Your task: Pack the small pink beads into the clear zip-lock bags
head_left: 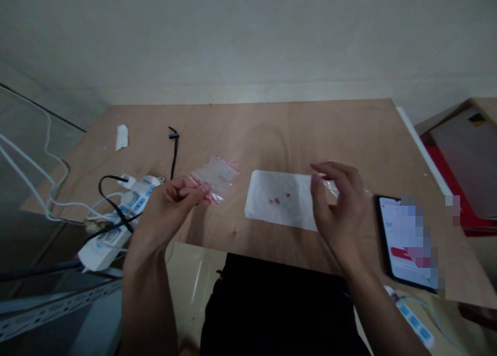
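Observation:
My left hand (180, 195) pinches the near edge of a small clear zip bag (217, 177) with red lines, between thumb and fingers. Whether more than one bag lies there I cannot tell. To its right, a white sheet of paper (260, 211) rests on the table, with a few small dark red bits (277, 201) on it. Over the sheet's right end hovers my right hand (341, 205), thumb and fingers apart, with nothing visible between them. Behind those fingers shows some clear plastic (331, 188), partly hidden by the hand.
A phone (404, 242) with a lit screen lies at the right. White power strips (112, 242) with plugs and cables sit at the left edge. A black strap (174, 154) and a white scrap (121, 137) lie farther back on the wooden table (330, 128). A wall stands behind.

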`<state>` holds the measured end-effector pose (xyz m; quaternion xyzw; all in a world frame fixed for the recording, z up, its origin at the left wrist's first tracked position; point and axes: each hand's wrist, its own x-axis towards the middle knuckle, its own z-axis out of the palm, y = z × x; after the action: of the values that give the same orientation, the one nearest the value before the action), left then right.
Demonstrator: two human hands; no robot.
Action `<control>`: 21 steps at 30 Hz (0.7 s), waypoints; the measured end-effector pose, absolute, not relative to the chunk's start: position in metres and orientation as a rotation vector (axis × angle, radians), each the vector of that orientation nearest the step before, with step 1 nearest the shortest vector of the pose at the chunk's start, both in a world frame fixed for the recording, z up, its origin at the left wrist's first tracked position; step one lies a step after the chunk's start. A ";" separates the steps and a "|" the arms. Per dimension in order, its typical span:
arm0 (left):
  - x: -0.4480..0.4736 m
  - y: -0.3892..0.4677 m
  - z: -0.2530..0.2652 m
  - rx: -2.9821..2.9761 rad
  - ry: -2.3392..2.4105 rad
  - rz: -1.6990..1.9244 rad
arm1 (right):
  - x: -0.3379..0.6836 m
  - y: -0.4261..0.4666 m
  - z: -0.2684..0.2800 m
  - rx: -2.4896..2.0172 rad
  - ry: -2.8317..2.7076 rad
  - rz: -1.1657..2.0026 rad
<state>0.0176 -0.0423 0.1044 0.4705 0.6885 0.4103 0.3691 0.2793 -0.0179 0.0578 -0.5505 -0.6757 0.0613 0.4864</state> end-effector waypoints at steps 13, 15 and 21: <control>0.104 -0.015 0.100 1.230 1.284 1.224 | 0.249 -0.017 0.097 -1.071 -1.608 1.113; 0.110 -0.008 0.101 1.268 1.246 1.223 | 0.255 -0.011 0.100 -1.040 -1.550 1.149; 0.120 -0.003 0.093 1.402 1.280 1.112 | 0.268 -0.006 0.098 -1.148 -1.713 0.761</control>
<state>0.1196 -0.0026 0.0933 0.5680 0.5185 0.4506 0.4533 0.2676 -0.0062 0.0983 -0.4653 -0.6942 0.3085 0.4544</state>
